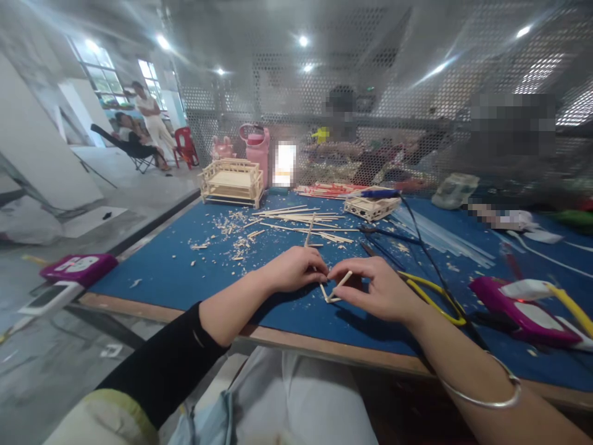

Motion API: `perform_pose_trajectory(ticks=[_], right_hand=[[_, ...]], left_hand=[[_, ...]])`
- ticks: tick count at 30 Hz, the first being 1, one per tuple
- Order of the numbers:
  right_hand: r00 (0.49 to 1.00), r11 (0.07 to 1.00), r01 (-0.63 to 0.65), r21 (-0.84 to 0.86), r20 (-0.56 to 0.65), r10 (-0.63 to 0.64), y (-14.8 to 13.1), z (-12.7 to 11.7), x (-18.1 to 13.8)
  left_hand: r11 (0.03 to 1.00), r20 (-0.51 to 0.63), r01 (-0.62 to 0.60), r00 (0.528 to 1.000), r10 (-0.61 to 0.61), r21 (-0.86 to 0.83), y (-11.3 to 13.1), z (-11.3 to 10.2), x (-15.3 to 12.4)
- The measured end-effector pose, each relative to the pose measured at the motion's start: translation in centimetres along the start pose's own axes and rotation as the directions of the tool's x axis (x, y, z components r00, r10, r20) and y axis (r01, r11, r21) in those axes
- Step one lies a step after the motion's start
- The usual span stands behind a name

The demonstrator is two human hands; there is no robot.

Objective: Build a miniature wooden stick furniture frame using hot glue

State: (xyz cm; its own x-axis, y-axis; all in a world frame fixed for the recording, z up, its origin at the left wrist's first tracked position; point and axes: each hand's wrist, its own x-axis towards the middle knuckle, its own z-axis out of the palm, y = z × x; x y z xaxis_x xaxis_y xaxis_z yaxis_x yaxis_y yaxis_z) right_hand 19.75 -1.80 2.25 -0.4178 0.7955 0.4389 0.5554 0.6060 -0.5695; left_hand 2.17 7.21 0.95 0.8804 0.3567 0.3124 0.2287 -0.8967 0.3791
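Observation:
My left hand (296,267) and my right hand (377,285) meet over the blue table top (176,272) near its front edge. Both pinch a small V-shaped piece of thin wooden sticks (334,292) that rests on the table between them. The left fingers are curled over one stick end. Thumb and forefinger of the right hand grip the other stick. A silver bangle (486,395) sits on my right forearm.
Loose wooden sticks (301,219) and chips lie in the table's middle. A stick-built miniature bed (231,181) and a small frame (373,207) stand farther back. Yellow-handled pliers (435,296), black cables and a purple tool (523,312) lie at right. People sit beyond a mesh screen.

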Motion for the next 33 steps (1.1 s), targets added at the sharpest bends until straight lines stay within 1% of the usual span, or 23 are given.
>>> perform_pose_trajectory(ticks=[2,7,12,16,18,23,28,33], right_hand=[[1.000,1.000,-0.015,0.020,0.005,0.015,0.0,0.0,0.0],[0.999,0.999,-0.037,0.026,-0.036,0.038,0.4,0.3,0.2],[0.999,0.998,-0.034,0.056,-0.021,0.036,0.8,0.6,0.5],[0.999,0.998,-0.039,0.057,0.000,0.039,0.9,0.8,0.6],[0.999,0.998,-0.046,0.051,0.003,0.046,0.9,0.8,0.6],[0.999,0.998,-0.046,0.040,0.015,0.045,1.0,0.9,0.6],[0.998,0.997,-0.068,0.036,0.014,0.067,1.1,1.0,0.5],[0.998,0.995,-0.063,0.076,0.002,0.063,1.0,1.0,0.6]], left_hand=[[1.000,-0.008,-0.004,1.000,0.004,-0.009,0.0,-0.1,-0.1],[0.999,-0.037,0.030,0.999,-0.032,-0.038,0.0,-0.3,-0.2],[0.998,-0.026,0.056,0.998,-0.057,-0.025,0.0,-0.4,-0.3],[0.998,-0.043,0.066,0.997,-0.067,-0.020,0.3,-0.8,-0.4],[0.997,-0.074,0.078,0.994,-0.079,-0.017,0.6,-1.0,-0.4],[0.991,-0.198,0.131,0.971,-0.132,-0.019,1.0,-1.4,-0.5],[0.989,-0.168,0.149,0.975,-0.148,-0.006,1.0,-1.4,-0.6],[0.989,-0.198,0.150,0.969,-0.147,-0.002,0.9,-1.5,-0.7]])
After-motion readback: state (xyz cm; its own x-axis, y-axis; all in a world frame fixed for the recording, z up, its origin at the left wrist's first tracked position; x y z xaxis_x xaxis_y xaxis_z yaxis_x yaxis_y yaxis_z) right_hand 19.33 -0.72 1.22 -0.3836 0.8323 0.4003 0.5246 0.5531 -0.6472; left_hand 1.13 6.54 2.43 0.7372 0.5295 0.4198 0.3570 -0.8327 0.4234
